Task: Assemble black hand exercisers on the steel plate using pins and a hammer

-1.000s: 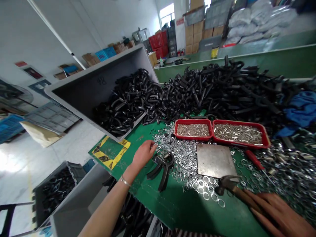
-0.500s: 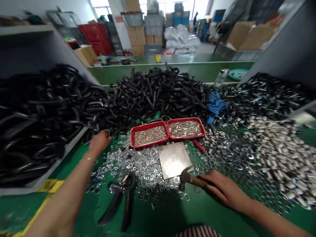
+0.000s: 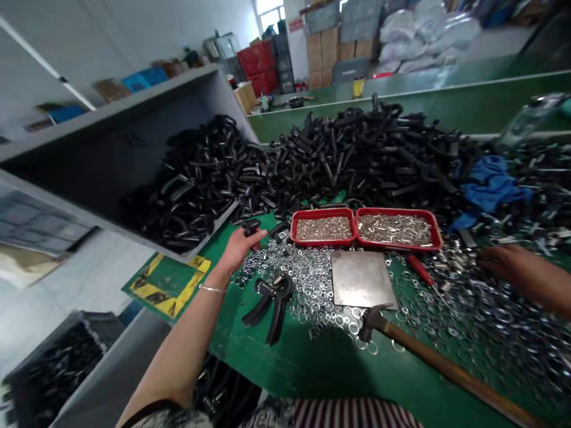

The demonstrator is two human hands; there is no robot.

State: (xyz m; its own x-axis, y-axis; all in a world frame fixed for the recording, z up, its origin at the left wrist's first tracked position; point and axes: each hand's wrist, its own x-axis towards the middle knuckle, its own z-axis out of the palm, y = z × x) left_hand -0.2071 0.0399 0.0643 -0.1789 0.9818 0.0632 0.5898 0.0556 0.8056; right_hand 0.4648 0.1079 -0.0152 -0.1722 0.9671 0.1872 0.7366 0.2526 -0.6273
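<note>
One of the hands [image 3: 238, 248], the left, holds a black part [image 3: 250, 226].

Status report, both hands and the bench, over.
Left hand: holding a black part. Right hand: at the loose metal pieces, hold unclear. Two-handled black grip: lying on the bench, unheld. Hammer: beside the metal plate; neither hand looks blocked.

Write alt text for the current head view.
A person's left hand holds a black part at a green workbench; the right hand is at loose metal pieces. A hammer lies near a metal plate, with black parts heaped behind two red trays.
</note>
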